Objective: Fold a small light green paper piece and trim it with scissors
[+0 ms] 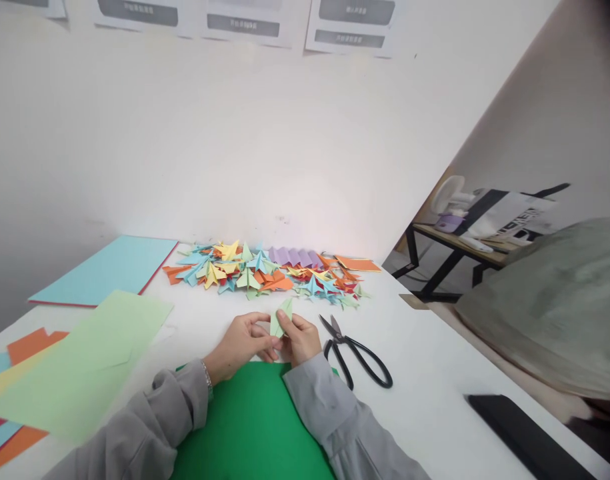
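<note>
A small folded piece of light green paper [283, 319] is held up between my two hands, above the far edge of a green sheet [245, 420]. My right hand [301, 337] pinches it with the thumb over its face. From the other side, my left hand [247, 343] has its curled fingers and thumb at the paper's lower left edge. Just right of my hands lie black-handled scissors [357, 350] with the blades slightly apart. Beyond my hands spreads a pile of small folded paper planes [259, 270] in several colours.
At left are a light green sheet [89, 360], coloured paper pieces [22, 373] and a large light blue sheet [109, 267]. Pleated purple paper [295, 257] stands by the wall. A black flat object [527, 433] lies at right, near a person in a grey-green garment [559, 313].
</note>
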A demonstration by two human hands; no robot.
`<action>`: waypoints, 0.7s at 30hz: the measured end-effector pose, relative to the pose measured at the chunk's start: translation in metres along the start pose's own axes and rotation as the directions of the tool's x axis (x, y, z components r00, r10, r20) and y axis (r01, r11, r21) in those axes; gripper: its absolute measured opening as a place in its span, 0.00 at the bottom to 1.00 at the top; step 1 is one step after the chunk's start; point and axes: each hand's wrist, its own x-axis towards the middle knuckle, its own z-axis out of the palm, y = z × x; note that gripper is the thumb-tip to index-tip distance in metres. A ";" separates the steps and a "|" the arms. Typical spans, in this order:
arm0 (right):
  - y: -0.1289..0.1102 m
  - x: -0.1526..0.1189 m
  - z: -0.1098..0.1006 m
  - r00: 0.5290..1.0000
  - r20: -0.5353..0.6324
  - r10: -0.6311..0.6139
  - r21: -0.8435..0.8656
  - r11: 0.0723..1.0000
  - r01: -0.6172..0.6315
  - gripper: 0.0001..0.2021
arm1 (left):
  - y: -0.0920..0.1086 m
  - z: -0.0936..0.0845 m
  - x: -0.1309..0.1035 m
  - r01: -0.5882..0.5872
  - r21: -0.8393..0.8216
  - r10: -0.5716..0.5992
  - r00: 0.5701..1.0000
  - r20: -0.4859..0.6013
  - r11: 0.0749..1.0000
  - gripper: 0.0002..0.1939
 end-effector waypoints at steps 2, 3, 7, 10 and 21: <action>0.000 0.000 -0.001 0.999 0.048 0.000 -0.021 1.000 0.001 0.17 | 0.002 0.000 0.001 -0.049 0.004 0.049 0.998 -0.045 0.999 0.23; 0.000 -0.001 -0.001 0.997 0.073 -0.013 -0.050 0.999 0.017 0.18 | 0.003 -0.001 0.002 -0.078 0.021 0.080 0.994 -0.076 0.997 0.20; 0.003 -0.004 -0.001 0.967 0.228 -0.116 -0.251 0.952 0.174 0.24 | 0.004 -0.005 0.006 -0.156 0.073 0.168 0.962 -0.217 0.985 0.15; 0.006 -0.007 0.001 0.921 0.371 -0.118 -0.340 0.906 0.253 0.23 | 0.003 -0.009 0.008 -0.153 0.056 0.161 0.967 -0.198 0.987 0.14; 0.006 -0.012 0.004 0.908 0.399 -0.125 -0.474 0.820 0.321 0.21 | 0.004 -0.016 0.007 -0.081 -0.164 0.041 0.971 -0.236 0.983 0.13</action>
